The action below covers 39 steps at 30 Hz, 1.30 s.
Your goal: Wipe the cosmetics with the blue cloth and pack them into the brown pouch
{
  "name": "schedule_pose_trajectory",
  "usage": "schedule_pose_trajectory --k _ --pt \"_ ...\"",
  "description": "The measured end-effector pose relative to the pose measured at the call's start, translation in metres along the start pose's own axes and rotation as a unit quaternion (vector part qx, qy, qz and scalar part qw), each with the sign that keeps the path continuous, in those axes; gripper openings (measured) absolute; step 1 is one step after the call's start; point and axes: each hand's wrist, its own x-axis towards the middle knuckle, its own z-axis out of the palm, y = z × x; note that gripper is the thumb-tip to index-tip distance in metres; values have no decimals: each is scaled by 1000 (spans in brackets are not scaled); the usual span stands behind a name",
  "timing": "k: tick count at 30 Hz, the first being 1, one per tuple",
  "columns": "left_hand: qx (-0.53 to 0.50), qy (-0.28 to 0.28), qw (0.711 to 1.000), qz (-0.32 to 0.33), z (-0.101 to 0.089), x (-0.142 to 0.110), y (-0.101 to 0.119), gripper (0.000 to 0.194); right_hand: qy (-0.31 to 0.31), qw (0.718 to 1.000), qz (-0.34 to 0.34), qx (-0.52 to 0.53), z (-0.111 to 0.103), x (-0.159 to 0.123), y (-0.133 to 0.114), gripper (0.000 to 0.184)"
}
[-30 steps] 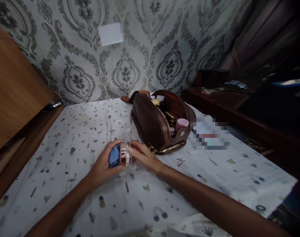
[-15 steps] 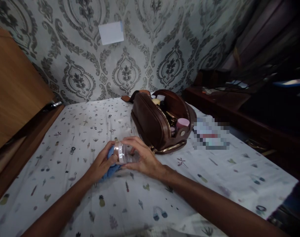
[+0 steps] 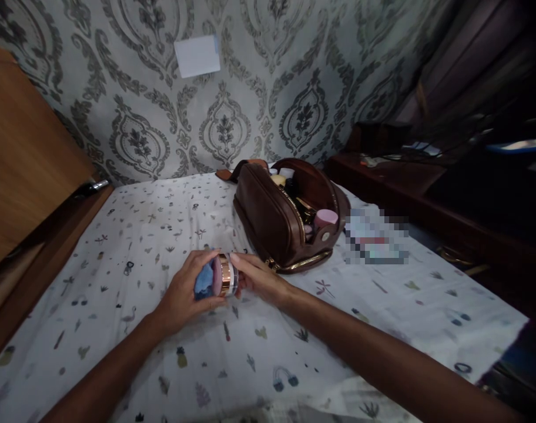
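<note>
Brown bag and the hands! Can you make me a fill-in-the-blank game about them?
The left hand holds a jar and a cloth coloured ____.
The round top of the thing sticking out of the bag is coloured ____.
The bag's main zip is not closed but ____.

Missing words: blue; pink; open.
</note>
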Motion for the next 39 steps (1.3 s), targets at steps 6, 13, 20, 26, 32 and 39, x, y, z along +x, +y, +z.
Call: schedule_pose_trajectory --k 6,13,20,26,32,39 --pt "8 -3 1000 -18 2 -1 -1 75 1 999 23 47 1 0 -1 55" --pt "2 -4 1000 -24 7 -10 -8 71 -7 1000 6 26 4 -2 5 67" --pt "84 50 995 24 10 -12 -20 59 29 996 7 81 2 4 10 81" --pt "56 77 995 14 7 -18 -14 49 -18 998 -3 54 1 3 6 80" --pt "-4 149 979 -137 1 -18 -15 40 -17 1000 8 25 -2 6 3 81" --pt "-23 190 952 -239 3 -5 5 54 74 996 -24 -32 3 -4 -5 75"
